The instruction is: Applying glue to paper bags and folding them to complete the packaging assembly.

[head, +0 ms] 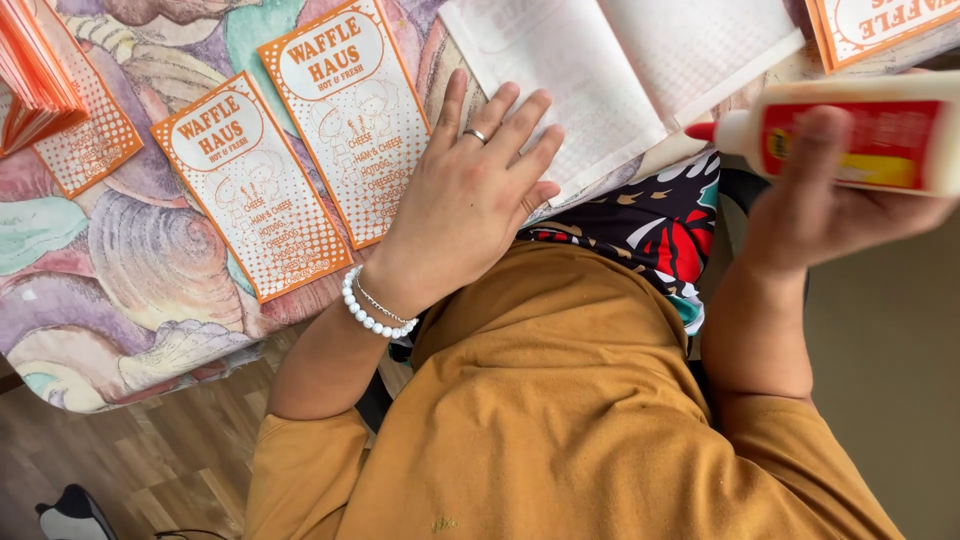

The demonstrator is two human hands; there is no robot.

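Your left hand (470, 195) lies flat, fingers spread, on the white sheet (610, 70); beside it, your right hand (820, 205) grips the glue bottle (860, 135), ready for gluing.

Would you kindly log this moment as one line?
left hand: flat on white sheet | right hand: holds glue bottle | orange cards beside

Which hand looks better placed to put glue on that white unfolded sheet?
The right hand, probably: it already grips the glue bottle, red tip pointing toward the white sheet. The left hand lies flat, pressing the sheet's edge down.
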